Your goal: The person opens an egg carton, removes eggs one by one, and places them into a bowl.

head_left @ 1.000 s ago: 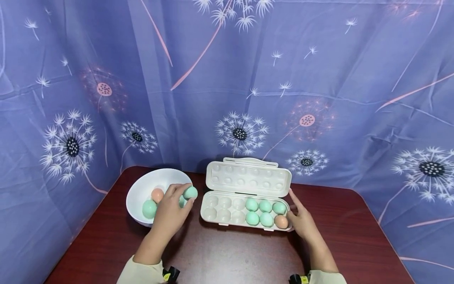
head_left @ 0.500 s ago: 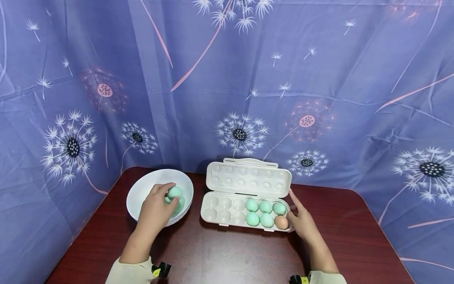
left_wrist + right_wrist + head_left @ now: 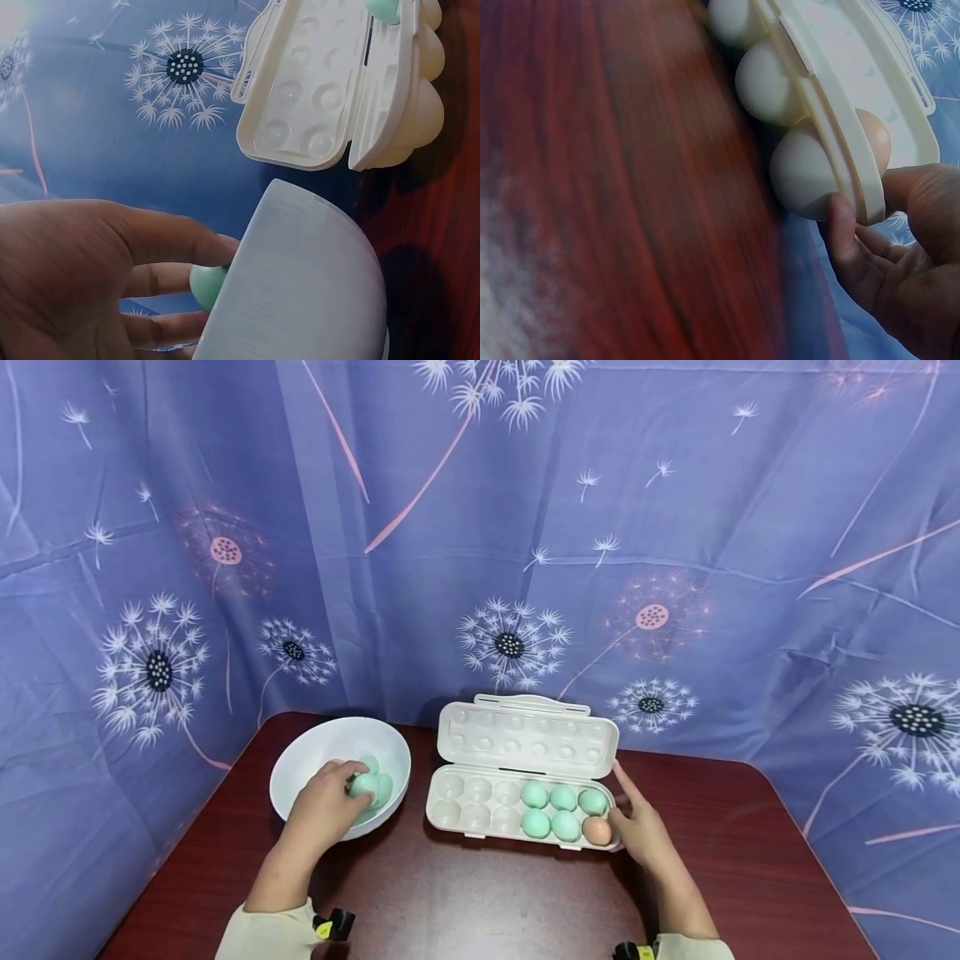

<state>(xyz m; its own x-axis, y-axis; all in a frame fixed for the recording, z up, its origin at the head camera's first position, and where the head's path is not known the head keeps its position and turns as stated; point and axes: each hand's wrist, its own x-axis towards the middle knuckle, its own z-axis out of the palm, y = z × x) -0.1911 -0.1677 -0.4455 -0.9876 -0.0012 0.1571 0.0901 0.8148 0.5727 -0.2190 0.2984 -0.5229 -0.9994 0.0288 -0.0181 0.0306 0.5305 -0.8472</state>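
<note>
In the head view my left hand (image 3: 324, 800) reaches into a white bowl (image 3: 291, 768), pinching a green egg (image 3: 365, 786) between thumb and fingers. More green eggs lie close by, partly covered by it. The left wrist view shows a green egg (image 3: 208, 286) by the fingers, its lower part hidden behind the bowl's wall. My right hand (image 3: 639, 828) grips the right end of a white egg carton (image 3: 452, 829); in the right wrist view a thumb and fingers clasp its edge. Green eggs (image 3: 564, 825) and a brown egg (image 3: 597, 832) fill the carton's right half.
The carton's lid (image 3: 528, 739) stands open, tilted back near a blue dandelion-print curtain (image 3: 510, 568). Its left cups (image 3: 476, 816) hold no eggs. Bowl and carton sit side by side on a dark red wooden table (image 3: 480, 902).
My left hand has carried a green egg from the bowl's right rim back left, then lowered it among the other eggs. My right hand stays at the carton's end.
</note>
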